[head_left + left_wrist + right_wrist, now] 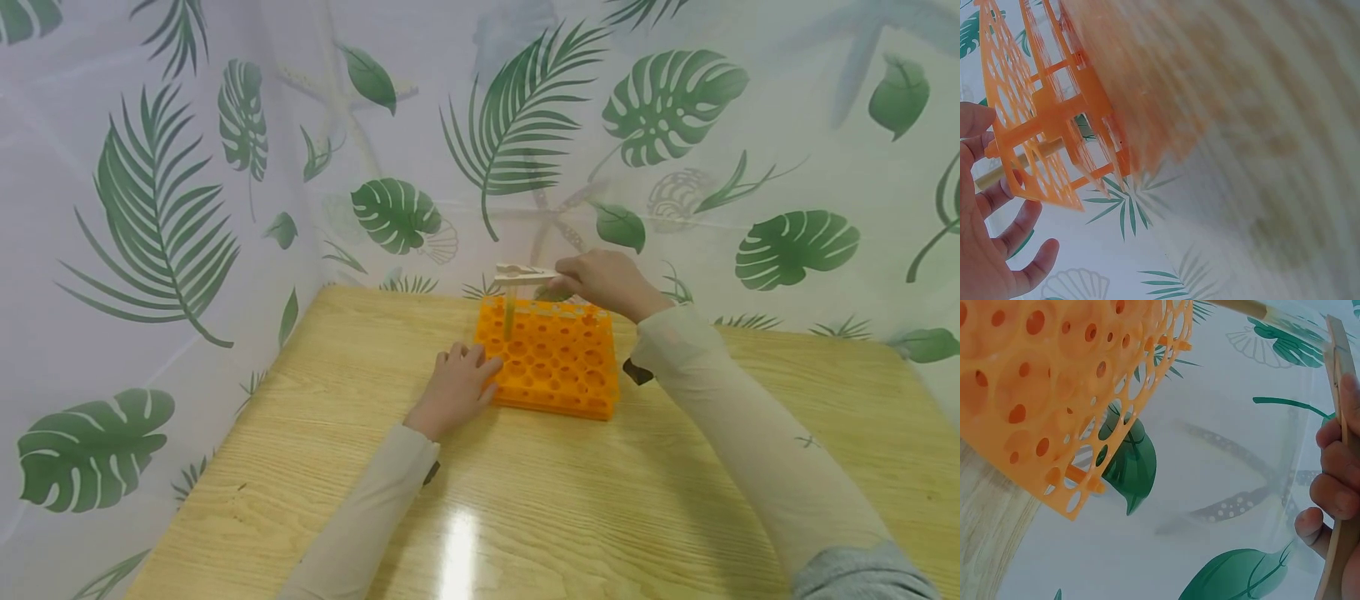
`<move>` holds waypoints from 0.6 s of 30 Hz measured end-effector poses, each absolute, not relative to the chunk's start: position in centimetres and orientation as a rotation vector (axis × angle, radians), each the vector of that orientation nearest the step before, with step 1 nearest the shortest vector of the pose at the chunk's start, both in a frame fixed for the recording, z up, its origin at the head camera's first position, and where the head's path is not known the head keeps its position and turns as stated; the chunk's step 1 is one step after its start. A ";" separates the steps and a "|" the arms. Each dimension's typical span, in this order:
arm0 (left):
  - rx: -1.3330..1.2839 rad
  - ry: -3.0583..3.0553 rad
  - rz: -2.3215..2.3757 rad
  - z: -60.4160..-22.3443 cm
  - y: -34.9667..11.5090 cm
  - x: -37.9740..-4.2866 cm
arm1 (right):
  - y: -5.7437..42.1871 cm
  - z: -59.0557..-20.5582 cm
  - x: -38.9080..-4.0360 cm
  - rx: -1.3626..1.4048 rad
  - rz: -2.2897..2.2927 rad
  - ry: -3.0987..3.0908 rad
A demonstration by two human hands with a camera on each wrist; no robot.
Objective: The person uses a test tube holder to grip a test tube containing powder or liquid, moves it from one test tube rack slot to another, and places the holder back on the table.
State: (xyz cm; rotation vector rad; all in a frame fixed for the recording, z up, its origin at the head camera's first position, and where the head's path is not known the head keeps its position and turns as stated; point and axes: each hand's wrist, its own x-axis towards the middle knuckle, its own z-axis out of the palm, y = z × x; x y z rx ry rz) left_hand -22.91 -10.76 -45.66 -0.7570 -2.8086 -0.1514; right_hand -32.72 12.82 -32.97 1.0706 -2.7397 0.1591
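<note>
My right hand (603,283) grips a wooden test tube clamp (525,275) by its handle. The clamp's far end holds a glass test tube (509,312) with yellowish liquid in it, upright over the left back part of an orange test tube rack (555,367). Whether the tube's lower end is inside a hole, I cannot tell. At the rack's left front corner, my left hand (457,387) touches its edge with loosely spread fingers. In the right wrist view, curled fingers (1335,487) wrap the clamp.
The rack stands near the back edge of a wooden table (322,467). Behind and left of it hangs a white curtain (420,117) printed with green leaves. Each wrist carries a dark strap piece (638,372) below the sleeve.
</note>
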 end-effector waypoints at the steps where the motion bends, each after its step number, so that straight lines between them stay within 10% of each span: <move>1: -0.756 -2.808 -0.147 -45.7 -10.8 -22.9 | 12.9 -32.9 -32.7 1.069 0.155 -2.737; 18: -0.778 -2.746 -0.132 -45.7 -10.8 -22.8 | 13.4 -32.8 -32.9 1.065 0.189 -2.739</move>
